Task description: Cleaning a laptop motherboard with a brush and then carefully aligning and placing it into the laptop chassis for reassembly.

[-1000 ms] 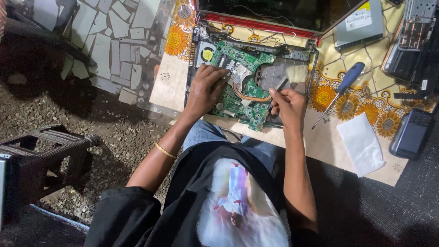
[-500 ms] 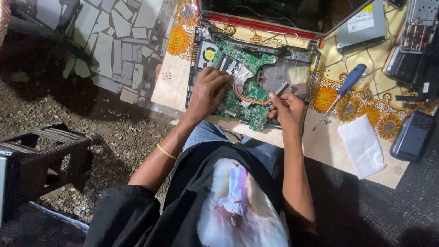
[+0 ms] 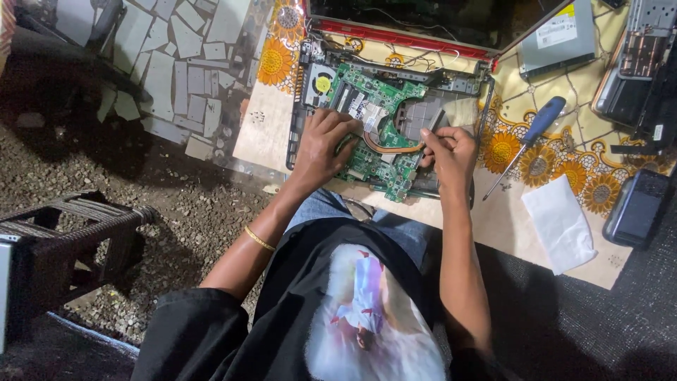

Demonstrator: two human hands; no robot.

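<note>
- The green circuit board [image 3: 381, 127] is seen in the opened laptop base [image 3: 300, 134], at the near edge of the flowered cloth [image 3: 508, 219].
- It is pressed flat by the left hand [image 3: 321, 144].
- The copper heat pipe [image 3: 391, 147] is pinched by the right hand [image 3: 448, 152].
- A blue-handled screwdriver [image 3: 532, 134] is lying just beside, to the right.

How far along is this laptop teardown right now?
Done: the laptop base lies open with the green circuit board bare, and a disc drive sits apart on the flowered cloth. In hand: the left hand presses on the board while the right hand works by the copper pipe. Left: the board sits in the base; the blue screwdriver lies unused.
</note>
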